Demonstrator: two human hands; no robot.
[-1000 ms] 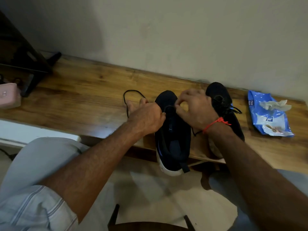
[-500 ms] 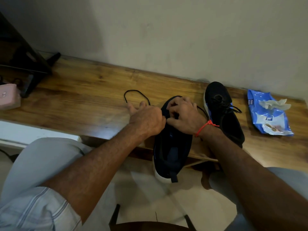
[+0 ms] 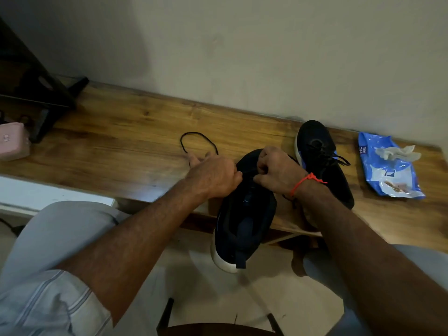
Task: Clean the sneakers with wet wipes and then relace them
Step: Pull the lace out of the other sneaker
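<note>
Item: near sneaker (image 3: 244, 214). Dark, with a white sole; lay toe away from the person, heel overhanging the front edge of the table (image 3: 116, 146). Tongue and heel loop were visible; the eyelet area sat under both hands.

Item: left hand (image 3: 213, 175). Was curled closed at the left side of the sneaker's front, fingers folded in. A black lace (image 3: 196, 139) ran out from under it and formed a loose loop on the table beyond the knuckles. The grip on the lace itself was hidden by the fingers.

Item: right hand (image 3: 278, 170). Was closed in a pinch over the sneaker's upper, thumb and fingertips pressed together on what looked like the other run of lace. A red thread (image 3: 306, 181) circled the wrist.

Item: second sneaker (image 3: 322, 161). Dark, laced, with a bow showing at its right side; stood on the table just beside the right hand, toe toward the wall (image 3: 266, 57).

Item: pack of wet wipes (image 3: 388, 170). Blue and white, flat on the table to the right of the second sneaker, apart from it. A crumpled wipe (image 3: 395, 151) rested on its top end.

Item: pink box (image 3: 12, 141). Sat at the far left edge of the table, next to a dark stand (image 3: 46, 100).

Item: grey trousers (image 3: 60, 236) and a striped sleeve (image 3: 46, 304) occupied the lower left.
</note>
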